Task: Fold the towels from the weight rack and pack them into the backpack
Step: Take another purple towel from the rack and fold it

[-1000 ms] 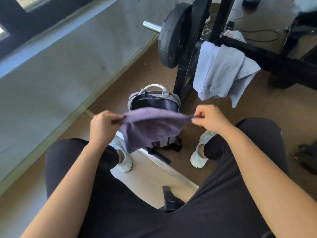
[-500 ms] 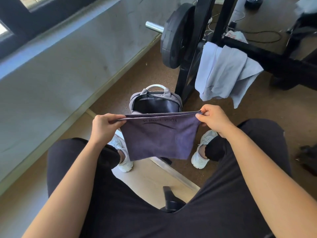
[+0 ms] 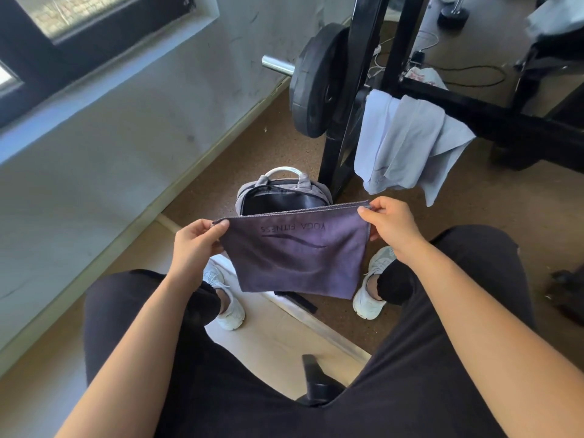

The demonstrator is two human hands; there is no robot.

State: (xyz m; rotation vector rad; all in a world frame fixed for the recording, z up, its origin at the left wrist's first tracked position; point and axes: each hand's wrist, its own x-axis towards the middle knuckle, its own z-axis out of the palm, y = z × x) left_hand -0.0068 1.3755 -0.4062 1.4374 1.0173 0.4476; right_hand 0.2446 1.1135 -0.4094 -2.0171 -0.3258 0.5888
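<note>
My left hand pinches one top corner of the purple towel, which hangs taut in front of the open backpack on the floor. My right hand pinches the other corner. To fold well, I should bring corner to corner, edges matched and cloth tight. Further right, a pale blue towel drapes over the weight rack, not yet folded.

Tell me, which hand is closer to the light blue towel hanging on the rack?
Right. The right hand pinches a corner of the purple towel, close under the light blue towel. The left hand pinches the other corner, farther off, past the backpack.
</note>
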